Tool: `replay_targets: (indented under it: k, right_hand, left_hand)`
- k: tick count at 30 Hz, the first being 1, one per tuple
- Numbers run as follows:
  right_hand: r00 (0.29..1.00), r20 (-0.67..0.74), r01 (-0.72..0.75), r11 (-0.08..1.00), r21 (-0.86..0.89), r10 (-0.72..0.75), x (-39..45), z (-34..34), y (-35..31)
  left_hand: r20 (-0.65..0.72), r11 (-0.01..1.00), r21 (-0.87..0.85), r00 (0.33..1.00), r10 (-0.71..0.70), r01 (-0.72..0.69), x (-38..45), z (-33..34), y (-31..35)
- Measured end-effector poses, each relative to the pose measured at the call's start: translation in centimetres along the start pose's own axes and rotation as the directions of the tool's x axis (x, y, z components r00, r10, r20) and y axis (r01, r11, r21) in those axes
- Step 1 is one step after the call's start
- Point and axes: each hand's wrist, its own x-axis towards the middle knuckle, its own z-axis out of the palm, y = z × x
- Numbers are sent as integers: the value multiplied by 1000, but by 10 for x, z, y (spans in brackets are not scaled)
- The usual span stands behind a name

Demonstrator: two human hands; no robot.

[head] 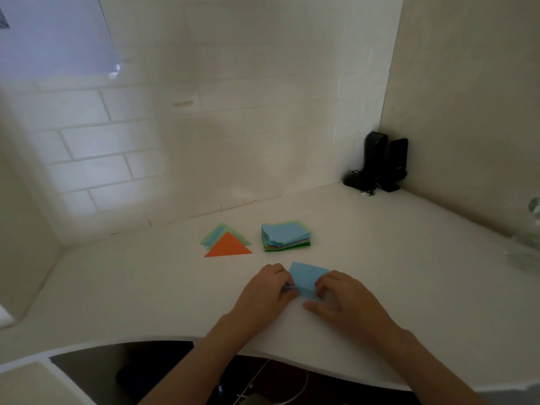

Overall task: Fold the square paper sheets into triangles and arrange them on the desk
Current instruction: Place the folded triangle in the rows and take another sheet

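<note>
A light blue paper sheet [309,280] lies on the white desk [146,293] near the front edge, directly between both hands. The left hand [267,290] pinches its left corner, while the right hand [342,296] curls its fingers on the right corner. Finished triangles [227,243] sit farther back, to the left, closer to the left hand.

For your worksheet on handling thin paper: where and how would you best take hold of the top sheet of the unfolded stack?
Pinch a corner of the top light blue sheet on the stack of square sheets, probably the near-left one, coming from the near side. The sheets are fanned unevenly there, so the edges are exposed for fingers to lift one alone.
</note>
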Motion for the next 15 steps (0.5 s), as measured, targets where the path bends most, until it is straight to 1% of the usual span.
replay_targets:
  k: [3, 5, 9, 12, 15]
  right_hand:
    - [986, -167, -25, 999, -24, 21, 0, 15, -4]
    - [975, -218, -43, 999, -11, 40, 1, 18, -7]
    - [962, -265, -78, 997, -29, 67, 3, 21, -9]
    - [954, -271, -141, 990, -16, 132, 4, 22, -11]
    - [952, -241, -194, 981, -7, 186, 7, 20, -13]
  left_hand:
    - [7, 995, -46, 996, -87, 88, 2, 2, -2]
    - [-2, 989, 0, 989, -151, 151, 3, 4, -4]
    - [19, 944, 145, 953, -301, 295, 4, 4, -2]
    - [18, 917, 183, 931, -364, 355, 5, 3, 1]
    - [36, 900, 185, 912, -408, 395, 8, 2, 2]
